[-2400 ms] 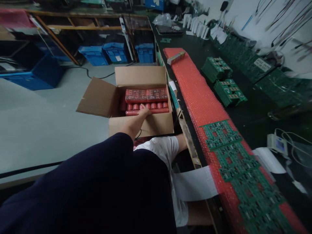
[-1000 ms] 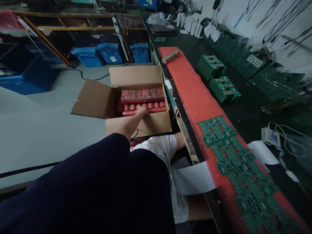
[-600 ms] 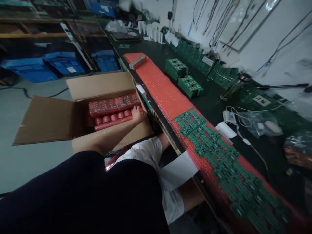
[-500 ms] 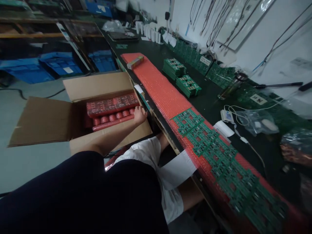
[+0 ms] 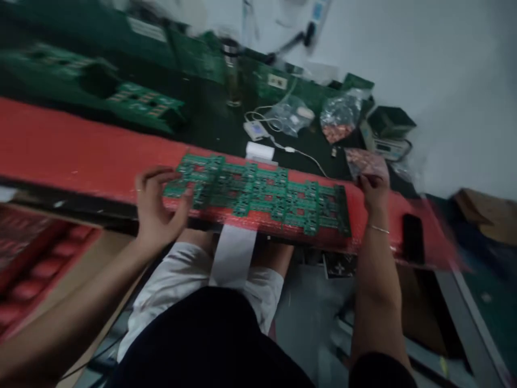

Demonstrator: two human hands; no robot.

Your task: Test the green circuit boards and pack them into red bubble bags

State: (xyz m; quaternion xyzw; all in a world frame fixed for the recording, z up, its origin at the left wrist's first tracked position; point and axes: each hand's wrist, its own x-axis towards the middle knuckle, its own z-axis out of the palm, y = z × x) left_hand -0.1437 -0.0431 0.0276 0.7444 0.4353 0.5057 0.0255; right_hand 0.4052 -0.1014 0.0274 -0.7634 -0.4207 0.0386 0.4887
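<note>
A row of green circuit boards [image 5: 262,196] lies on a long strip of red bubble wrap [image 5: 81,156] along the bench's near edge. My left hand [image 5: 155,207] is at the row's left end, fingers curved and apart, thumb touching the first board. My right hand [image 5: 374,188] rests on the wrap at the row's right end; its fingers are curled and blurred, and I cannot make out a grip. A white paper strip [image 5: 232,253] hangs from under the wrap over my lap.
A cardboard box of red-wrapped rolls [image 5: 40,258] stands low on my left. Behind the wrap are stacks of green boards [image 5: 145,105], a small white device [image 5: 254,129] with a cable, and plastic bags [image 5: 339,116]. A black phone-like object [image 5: 412,237] lies on the wrap's right end.
My view has swung right from the cardboard box to the bench. My left hand left the red rolls and came up to the boards. My right hand has come into view.
</note>
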